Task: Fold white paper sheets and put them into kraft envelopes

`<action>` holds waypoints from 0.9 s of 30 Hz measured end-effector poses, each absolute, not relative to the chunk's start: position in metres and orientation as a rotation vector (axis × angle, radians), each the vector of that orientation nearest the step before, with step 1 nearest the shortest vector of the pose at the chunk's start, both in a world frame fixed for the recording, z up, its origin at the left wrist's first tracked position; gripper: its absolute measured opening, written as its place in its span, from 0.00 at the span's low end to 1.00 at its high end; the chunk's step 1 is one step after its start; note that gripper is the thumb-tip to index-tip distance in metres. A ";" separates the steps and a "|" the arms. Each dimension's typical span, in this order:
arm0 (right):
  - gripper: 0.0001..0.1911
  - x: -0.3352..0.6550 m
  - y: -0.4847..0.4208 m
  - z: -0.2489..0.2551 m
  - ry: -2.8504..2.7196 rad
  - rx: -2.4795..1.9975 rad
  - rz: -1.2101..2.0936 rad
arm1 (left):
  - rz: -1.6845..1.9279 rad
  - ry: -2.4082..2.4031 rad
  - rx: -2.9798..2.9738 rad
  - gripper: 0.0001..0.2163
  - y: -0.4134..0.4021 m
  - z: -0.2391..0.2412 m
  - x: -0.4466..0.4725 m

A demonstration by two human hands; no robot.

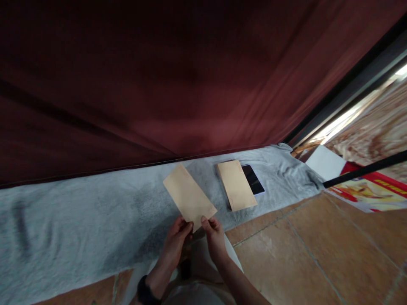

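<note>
Both hands hold one tan paper envelope by its near end, over a grey cloth. My left hand pinches the near left corner, thumb on top, with a dark band on that wrist. On the near right corner, my right hand grips with its thumb on the upper face; the fingers beneath are mostly hidden. To the right lies a stack of similar envelopes, flat on the cloth. A phone or small tablet with a dark screen sits partly under or against the stack's right side.
The grey cloth covers a long, narrow surface. Behind it hangs a dark red fabric curtain. At the right are a dark bar, a white box and a red and yellow printed package. Brown floor tiles show in front.
</note>
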State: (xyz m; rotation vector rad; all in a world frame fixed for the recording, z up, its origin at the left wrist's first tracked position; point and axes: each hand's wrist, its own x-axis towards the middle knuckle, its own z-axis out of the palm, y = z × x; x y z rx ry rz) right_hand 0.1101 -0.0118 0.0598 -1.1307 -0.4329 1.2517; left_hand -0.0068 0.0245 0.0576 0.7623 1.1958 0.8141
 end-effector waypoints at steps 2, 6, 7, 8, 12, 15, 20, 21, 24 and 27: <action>0.21 0.119 -0.009 0.055 -0.350 -1.183 1.276 | 0.814 1.223 0.865 0.18 0.029 0.058 -0.014; 0.25 0.136 -0.003 0.046 -0.262 -1.264 1.301 | 0.787 1.280 0.989 0.17 0.039 0.054 -0.026; 0.26 0.139 -0.001 0.044 -0.274 -1.284 1.305 | 0.776 1.290 1.005 0.17 0.041 0.053 -0.028; 0.27 0.141 0.001 0.043 -0.294 -1.301 1.306 | 0.766 1.300 1.015 0.17 0.042 0.052 -0.029; 0.28 0.145 0.004 0.037 -0.378 -1.330 1.279 | 0.743 1.346 0.979 0.20 0.039 0.054 -0.028; 0.28 0.148 0.004 0.036 -0.409 -1.326 1.254 | 0.713 1.346 0.912 0.21 0.035 0.062 -0.023; 0.25 0.169 0.001 0.045 -0.521 -1.358 1.151 | 0.661 1.279 0.953 0.21 0.039 0.074 -0.004; 0.25 0.176 0.000 0.048 -0.546 -1.371 1.115 | 0.648 1.260 0.970 0.20 0.041 0.076 0.002; 0.26 0.200 -0.005 0.056 -0.578 -1.425 0.984 | 0.623 1.191 1.019 0.19 0.046 0.079 0.025; 0.25 0.228 -0.012 0.062 -0.571 -1.487 0.839 | 0.636 1.113 1.047 0.16 0.052 0.081 0.057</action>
